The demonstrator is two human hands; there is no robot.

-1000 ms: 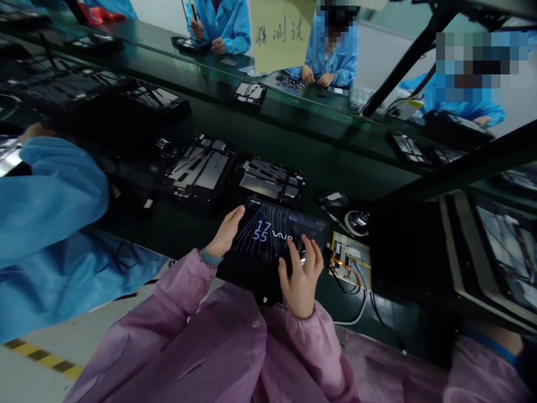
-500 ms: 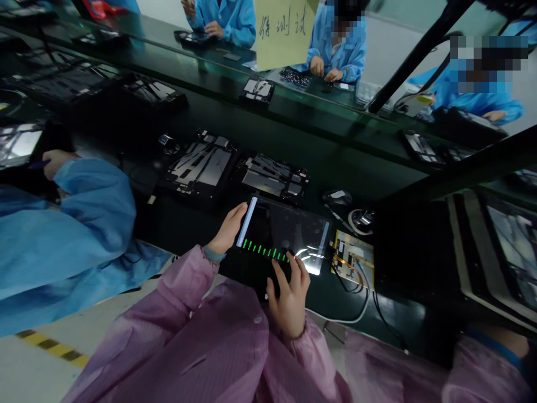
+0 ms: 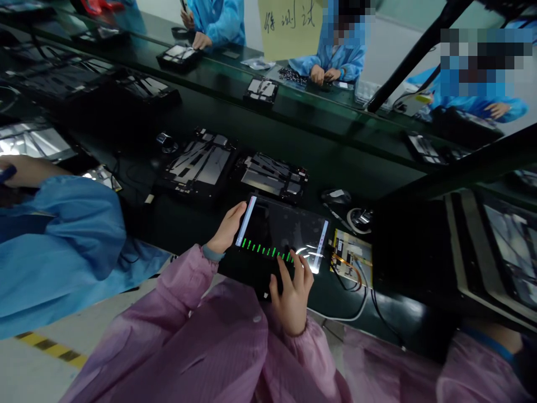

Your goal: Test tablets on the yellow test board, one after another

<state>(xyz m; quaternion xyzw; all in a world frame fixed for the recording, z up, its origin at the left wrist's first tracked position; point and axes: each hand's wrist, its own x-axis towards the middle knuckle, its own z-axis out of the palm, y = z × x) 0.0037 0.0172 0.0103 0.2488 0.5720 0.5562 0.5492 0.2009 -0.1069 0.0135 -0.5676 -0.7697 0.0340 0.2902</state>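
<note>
A black tablet (image 3: 285,229) lies tilted in front of me at the near edge of the green bench (image 3: 188,224), its screen dark with a row of green bars and bright side strips. My left hand (image 3: 226,228) grips its left edge, thumb on the rim. My right hand (image 3: 291,291) rests on the lower right of the screen with the fingers spread and fingertips touching the glass. Both my sleeves are pink.
Two opened tablet chassis (image 3: 201,162) (image 3: 271,178) lie behind the tablet. A circuit board with cables (image 3: 350,254) and a mouse (image 3: 335,196) sit to the right. A person in blue (image 3: 54,235) works at my left; others sit across the far belt (image 3: 319,103). A yellow sign (image 3: 289,25) hangs above.
The tablet screen changed from a clock wallpaper to a dark screen with green bars. My right hand slid slightly down the screen. The person at left moved an arm back.
</note>
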